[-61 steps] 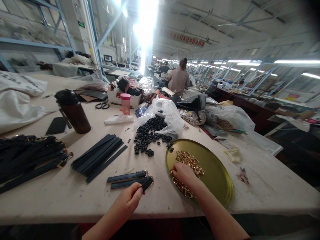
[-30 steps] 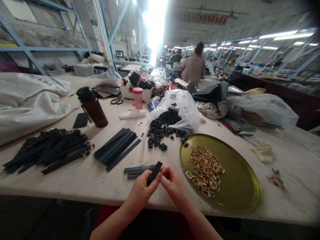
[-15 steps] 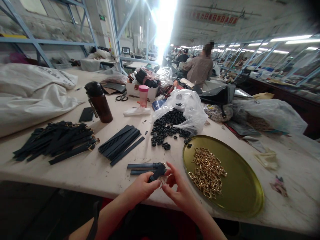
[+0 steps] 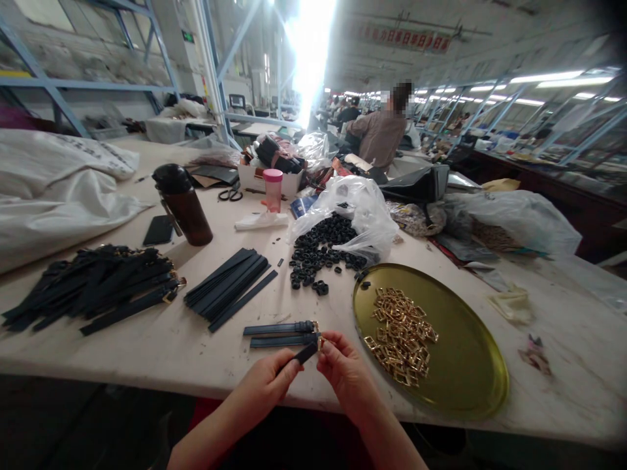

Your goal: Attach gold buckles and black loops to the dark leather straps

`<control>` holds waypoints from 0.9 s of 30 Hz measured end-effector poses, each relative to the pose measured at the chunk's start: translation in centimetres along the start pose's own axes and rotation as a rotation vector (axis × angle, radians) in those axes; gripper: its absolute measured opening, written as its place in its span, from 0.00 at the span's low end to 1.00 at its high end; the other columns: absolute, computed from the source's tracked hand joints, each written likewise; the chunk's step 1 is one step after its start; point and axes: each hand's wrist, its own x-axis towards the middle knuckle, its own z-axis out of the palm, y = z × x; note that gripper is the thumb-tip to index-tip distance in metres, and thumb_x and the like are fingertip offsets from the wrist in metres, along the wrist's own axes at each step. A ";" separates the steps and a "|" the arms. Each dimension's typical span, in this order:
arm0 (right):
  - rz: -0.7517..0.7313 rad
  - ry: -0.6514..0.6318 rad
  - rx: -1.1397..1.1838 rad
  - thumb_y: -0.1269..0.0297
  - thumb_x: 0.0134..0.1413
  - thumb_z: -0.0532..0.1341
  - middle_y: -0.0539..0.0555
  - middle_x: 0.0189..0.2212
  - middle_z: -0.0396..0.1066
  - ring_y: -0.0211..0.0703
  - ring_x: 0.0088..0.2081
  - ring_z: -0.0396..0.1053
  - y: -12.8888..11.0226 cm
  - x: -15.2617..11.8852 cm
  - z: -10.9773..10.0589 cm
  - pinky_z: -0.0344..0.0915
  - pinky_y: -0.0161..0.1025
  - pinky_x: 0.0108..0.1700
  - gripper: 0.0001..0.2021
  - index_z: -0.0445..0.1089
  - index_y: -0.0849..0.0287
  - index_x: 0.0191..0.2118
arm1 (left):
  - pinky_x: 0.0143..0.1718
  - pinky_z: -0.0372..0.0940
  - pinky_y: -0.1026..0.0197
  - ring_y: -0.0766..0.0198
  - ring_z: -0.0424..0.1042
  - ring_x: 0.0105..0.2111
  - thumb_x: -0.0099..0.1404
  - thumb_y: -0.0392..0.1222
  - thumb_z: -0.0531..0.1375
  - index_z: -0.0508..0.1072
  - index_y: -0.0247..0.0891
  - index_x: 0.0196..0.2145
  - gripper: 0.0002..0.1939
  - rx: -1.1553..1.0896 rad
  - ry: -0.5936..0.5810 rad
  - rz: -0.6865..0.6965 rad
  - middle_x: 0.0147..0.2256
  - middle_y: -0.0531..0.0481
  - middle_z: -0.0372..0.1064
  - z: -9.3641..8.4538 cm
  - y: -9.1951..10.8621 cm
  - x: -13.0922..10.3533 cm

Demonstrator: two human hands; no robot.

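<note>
A short black strap (image 4: 306,353) is pinched in my left hand (image 4: 274,377), angled up to the right. My right hand (image 4: 339,360) pinches a gold buckle (image 4: 320,343) at the strap's upper end. Just beyond my hands, two black straps (image 4: 278,328) with buckles lie side by side on the table. To the right, a round gold-green tray (image 4: 470,352) holds a heap of gold buckles (image 4: 404,333). A stack of flat black strips (image 4: 228,284) lies left of centre, and small black loops (image 4: 326,245) spill from a clear plastic bag (image 4: 369,215).
A pile of buckled black straps (image 4: 98,284) lies at the left, near a phone (image 4: 158,230) and a dark bottle (image 4: 183,205). Farther back are scissors (image 4: 230,194), a pink-lidded cup (image 4: 273,191) and a filled box (image 4: 249,179). Beyond the table is a person (image 4: 377,134).
My right hand's fingers have closed around the buckle at the strap's end. The strap has dropped lower, uncovering the buckle ends of the two straps behind. The view has shifted slightly.
</note>
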 end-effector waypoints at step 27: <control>-0.333 0.057 -0.582 0.57 0.54 0.56 0.48 0.21 0.63 0.37 0.25 0.62 2.2 -1.5 0.3 0.59 0.34 0.29 0.11 0.63 0.59 0.27 | 0.13 0.48 0.71 0.76 0.53 0.11 0.58 0.50 0.51 0.61 0.36 0.27 0.13 -0.285 -0.051 -0.199 0.18 0.58 0.62 1.8 0.5 -0.2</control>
